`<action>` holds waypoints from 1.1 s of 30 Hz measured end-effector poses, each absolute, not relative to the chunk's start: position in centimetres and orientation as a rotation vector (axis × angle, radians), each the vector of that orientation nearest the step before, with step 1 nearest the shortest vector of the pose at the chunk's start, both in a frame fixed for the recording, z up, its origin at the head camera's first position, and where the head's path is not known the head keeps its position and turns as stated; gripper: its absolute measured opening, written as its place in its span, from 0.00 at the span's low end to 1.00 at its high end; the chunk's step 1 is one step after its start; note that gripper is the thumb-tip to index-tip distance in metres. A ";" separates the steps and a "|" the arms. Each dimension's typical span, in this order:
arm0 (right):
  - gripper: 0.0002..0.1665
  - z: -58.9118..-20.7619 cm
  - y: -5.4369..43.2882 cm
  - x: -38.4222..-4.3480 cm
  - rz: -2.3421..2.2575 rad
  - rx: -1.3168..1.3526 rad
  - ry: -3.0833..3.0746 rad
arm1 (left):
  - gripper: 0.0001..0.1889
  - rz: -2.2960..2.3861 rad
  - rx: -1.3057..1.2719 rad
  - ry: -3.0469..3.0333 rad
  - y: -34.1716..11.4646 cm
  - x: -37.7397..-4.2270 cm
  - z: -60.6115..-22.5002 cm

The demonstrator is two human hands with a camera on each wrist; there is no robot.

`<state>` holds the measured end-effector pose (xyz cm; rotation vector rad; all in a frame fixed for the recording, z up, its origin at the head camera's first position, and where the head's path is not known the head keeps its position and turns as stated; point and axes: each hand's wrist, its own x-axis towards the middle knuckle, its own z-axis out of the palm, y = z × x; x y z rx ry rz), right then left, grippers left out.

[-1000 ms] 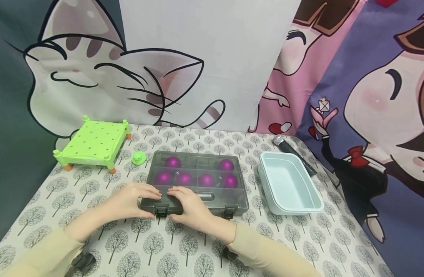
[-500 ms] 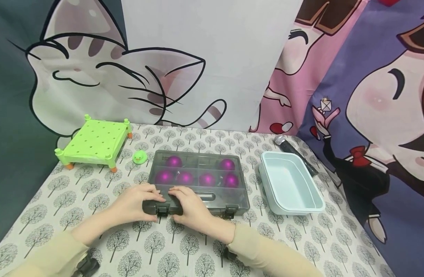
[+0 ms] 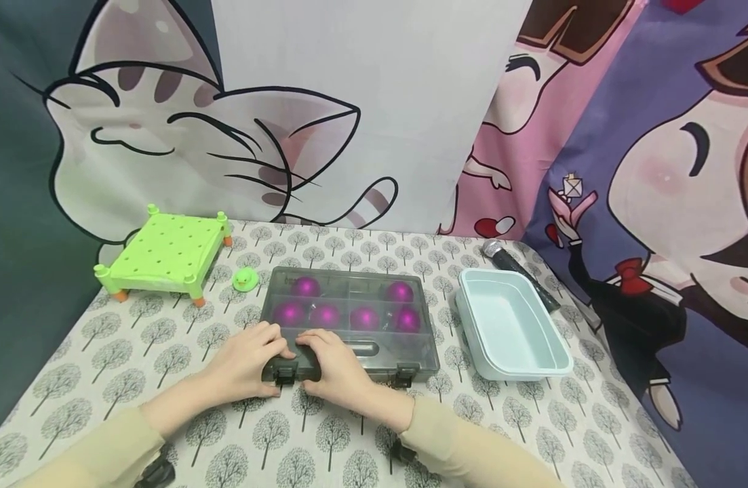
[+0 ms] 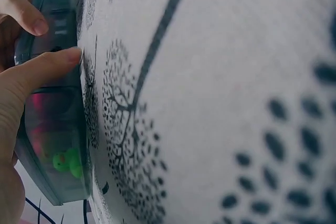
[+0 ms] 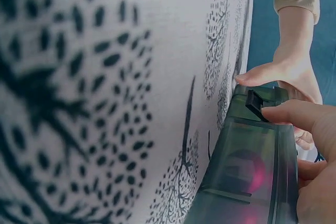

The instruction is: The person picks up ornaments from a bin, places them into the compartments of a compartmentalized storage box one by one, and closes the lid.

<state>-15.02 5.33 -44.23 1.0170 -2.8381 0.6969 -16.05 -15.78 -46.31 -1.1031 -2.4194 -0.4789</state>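
Note:
A grey see-through compartment box (image 3: 374,352) with a lid lies on the table, with several magenta balls (image 3: 364,317) inside. My left hand (image 3: 245,362) grips its front left edge, fingertips on the lid and thumb at the front wall. Close beside it, my right hand (image 3: 340,373) also holds the front edge, fingers bent over the lid. Between the two hands sits the left black latch (image 3: 285,373). In the right wrist view, the right thumb (image 5: 286,113) touches that black latch. A second latch (image 3: 405,374) is on the right of the front edge.
A light blue plastic basin (image 3: 514,325) stands right of the box, with a microphone (image 3: 520,270) behind it. To the left are a small green duck (image 3: 245,279) and a green toy platform (image 3: 166,251) on short legs. A printed curtain (image 3: 374,102) hangs behind the table.
My left hand has shifted right along the box's front edge, closer to the left latch and my right hand. The right hand and the box have stayed about where they were.

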 end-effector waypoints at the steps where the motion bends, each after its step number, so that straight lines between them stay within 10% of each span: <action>1: 0.40 -44.2 5.3 -15.0 0.699 1.018 -2.840 | 0.32 -0.477 -1.105 -2.414 -15.8 -16.0 -46.4; 33: 0.41 -44.1 5.1 -14.8 0.639 1.018 -2.821 | 0.29 -0.599 -1.163 -2.532 -16.6 -15.7 -44.6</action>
